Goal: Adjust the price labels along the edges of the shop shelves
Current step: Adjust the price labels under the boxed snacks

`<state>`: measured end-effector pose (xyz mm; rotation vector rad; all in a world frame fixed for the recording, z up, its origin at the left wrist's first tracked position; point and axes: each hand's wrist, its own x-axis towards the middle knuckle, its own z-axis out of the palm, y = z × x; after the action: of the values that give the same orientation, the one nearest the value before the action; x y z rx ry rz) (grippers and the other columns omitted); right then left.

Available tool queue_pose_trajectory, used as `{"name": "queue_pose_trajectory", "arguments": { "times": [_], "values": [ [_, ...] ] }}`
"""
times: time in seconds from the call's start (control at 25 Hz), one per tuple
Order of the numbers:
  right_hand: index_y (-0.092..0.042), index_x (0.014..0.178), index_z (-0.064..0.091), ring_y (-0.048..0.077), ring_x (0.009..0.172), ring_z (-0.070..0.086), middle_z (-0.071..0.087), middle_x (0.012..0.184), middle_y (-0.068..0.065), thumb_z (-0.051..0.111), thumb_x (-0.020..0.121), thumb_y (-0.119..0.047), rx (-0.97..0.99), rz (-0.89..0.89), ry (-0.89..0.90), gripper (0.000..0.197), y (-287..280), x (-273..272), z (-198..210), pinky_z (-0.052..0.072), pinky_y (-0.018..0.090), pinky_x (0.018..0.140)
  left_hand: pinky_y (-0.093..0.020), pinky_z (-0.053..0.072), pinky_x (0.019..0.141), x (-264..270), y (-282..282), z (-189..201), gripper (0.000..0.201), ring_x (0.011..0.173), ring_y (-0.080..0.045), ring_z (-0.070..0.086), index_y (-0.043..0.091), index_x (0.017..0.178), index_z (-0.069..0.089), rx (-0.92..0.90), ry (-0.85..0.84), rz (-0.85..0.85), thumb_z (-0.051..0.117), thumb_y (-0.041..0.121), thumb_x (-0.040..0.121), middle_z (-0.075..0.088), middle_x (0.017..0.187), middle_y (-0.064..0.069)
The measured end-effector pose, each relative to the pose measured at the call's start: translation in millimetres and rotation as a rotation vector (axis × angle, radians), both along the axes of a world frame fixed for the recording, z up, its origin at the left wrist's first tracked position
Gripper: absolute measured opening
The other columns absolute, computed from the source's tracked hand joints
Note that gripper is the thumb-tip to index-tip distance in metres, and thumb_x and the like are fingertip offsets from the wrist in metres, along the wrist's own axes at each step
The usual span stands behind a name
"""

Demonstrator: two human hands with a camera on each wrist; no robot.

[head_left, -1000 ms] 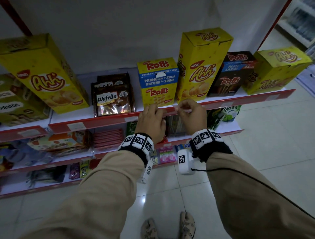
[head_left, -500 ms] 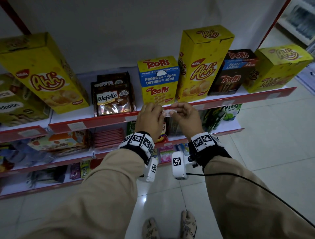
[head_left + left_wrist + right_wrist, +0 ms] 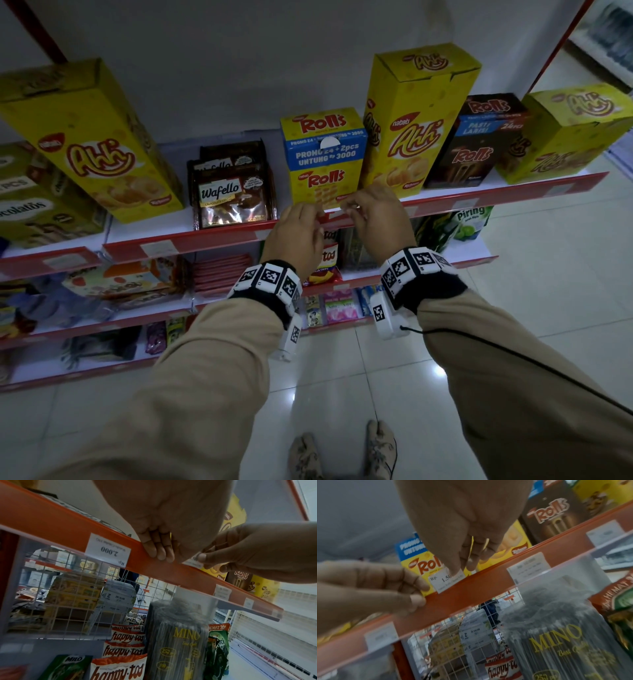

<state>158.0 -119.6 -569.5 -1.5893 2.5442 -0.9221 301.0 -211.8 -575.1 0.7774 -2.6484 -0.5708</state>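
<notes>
Two hands work at the red shelf edge (image 3: 445, 200) under the yellow Rolls box (image 3: 323, 157), the largest thing here and stiff enough to lean on. The left hand (image 3: 296, 236) rests curled fingers (image 3: 158, 551) along the strip, bracing it and holding nothing; its grip is drawn together against the rail. The right hand (image 3: 375, 219) comes down from above, wrist high, its grip clamped on the top edge of the price label (image 3: 447, 580). That label stands half-raised above the strip's upper lip, tilted, its lower edge just at the channel. I judge it a light, thin paper slip that bends and creases easily, best pinched at the upper edge and fed straight down behind the clear cover.
</notes>
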Motion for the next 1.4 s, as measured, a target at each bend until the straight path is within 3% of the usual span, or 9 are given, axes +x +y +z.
{"name": "queue_pose_trajectory", "arguments": {
  "times": [0.16, 0.4, 0.68, 0.88, 1.0, 1.16, 1.28, 1.4],
  "values": [
    [-0.01, 0.106, 0.067, 0.032, 0.103, 0.051, 0.061, 0.108, 0.014, 0.052, 0.092, -0.017, 0.146, 0.059, 0.115, 0.022, -4.0, 4.2, 1.1, 0.042, 0.042, 0.085, -0.041, 0.045, 0.085, -1.6, 0.8, -1.8, 0.034, 0.11, -0.027, 0.045, 0.012, 0.125, 0.052, -0.047, -0.056, -0.004, 0.051, 0.016, 0.091, 0.053, 0.116, -0.01],
    [-0.005, 0.112, 0.06, 0.034, 0.113, 0.046, 0.051, 0.119, 0.019, 0.055, 0.087, -0.009, 0.185, 0.079, 0.07, 0.026, 1.9, 5.9, -0.7, 0.043, 0.043, 0.089, -0.038, 0.045, 0.082, -4.6, 0.8, -6.3, 0.027, 0.108, -0.028, 0.045, 0.012, 0.116, 0.059, -0.144, -0.121, 0.016, 0.054, 0.018, 0.09, 0.051, 0.113, -0.01],
    [-0.003, 0.103, 0.065, 0.034, 0.108, 0.045, 0.054, 0.112, 0.019, 0.052, 0.092, -0.013, 0.234, 0.065, 0.187, 0.019, 2.9, 3.4, -8.2, 0.04, 0.04, 0.076, -0.038, 0.043, 0.087, -3.7, 1.0, -7.3, 0.028, 0.107, -0.028, 0.043, 0.01, 0.116, 0.059, -0.191, -0.164, -0.001, 0.052, 0.018, 0.09, 0.05, 0.113, -0.011],
    [-0.004, 0.098, 0.064, 0.037, 0.1, 0.049, 0.056, 0.107, 0.02, 0.056, 0.088, -0.009, 0.203, 0.043, 0.238, 0.014, 3.4, 5.2, -11.9, 0.032, 0.034, 0.065, -0.037, 0.042, 0.088, -3.6, 0.8, -5.0, 0.03, 0.109, -0.028, 0.043, 0.011, 0.118, 0.059, -0.193, -0.185, -0.015, 0.052, 0.018, 0.089, 0.05, 0.114, -0.011],
    [-0.007, 0.103, 0.064, 0.035, 0.104, 0.046, 0.055, 0.111, 0.018, 0.054, 0.09, -0.01, 0.253, 0.022, 0.254, 0.017, 2.4, 6.1, -11.9, 0.029, 0.032, 0.067, -0.037, 0.042, 0.09, -3.0, 0.8, -4.5, 0.031, 0.109, -0.028, 0.043, 0.011, 0.119, 0.058, -0.213, -0.211, -0.017, 0.053, 0.019, 0.089, 0.05, 0.115, -0.01],
    [-0.009, 0.111, 0.061, 0.034, 0.107, 0.044, 0.055, 0.116, 0.016, 0.051, 0.091, -0.011, 0.276, 0.005, 0.228, 0.022, 5.6, 9.0, -8.4, 0.04, 0.037, 0.07, -0.036, 0.042, 0.09, -0.7, 1.6, -4.4, 0.031, 0.108, -0.026, 0.043, 0.012, 0.118, 0.056, -0.224, -0.208, -0.02, 0.054, 0.019, 0.088, 0.05, 0.116, -0.009],
    [-0.009, 0.116, 0.058, 0.034, 0.107, 0.044, 0.054, 0.118, 0.016, 0.051, 0.09, -0.01, 0.284, -0.002, 0.21, 0.027, 11.5, 13.8, -5.8, 0.039, 0.038, 0.07, -0.035, 0.043, 0.088, 1.2, 1.6, -3.5, 0.03, 0.107, -0.025, 0.044, 0.012, 0.115, 0.055, -0.195, -0.172, -0.016, 0.055, 0.017, 0.086, 0.051, 0.116, -0.008],
    [-0.009, 0.117, 0.059, 0.034, 0.107, 0.045, 0.054, 0.12, 0.017, 0.052, 0.088, -0.009, 0.282, 0.017, 0.212, 0.03, 13.3, 18.8, -2.6, 0.04, 0.04, 0.081, -0.036, 0.044, 0.085, 2.8, 0.4, 0.1, 0.03, 0.109, -0.027, 0.045, 0.011, 0.116, 0.056, -0.169, -0.163, -0.025, 0.053, 0.012, 0.086, 0.052, 0.116, -0.01]
  ]
}}
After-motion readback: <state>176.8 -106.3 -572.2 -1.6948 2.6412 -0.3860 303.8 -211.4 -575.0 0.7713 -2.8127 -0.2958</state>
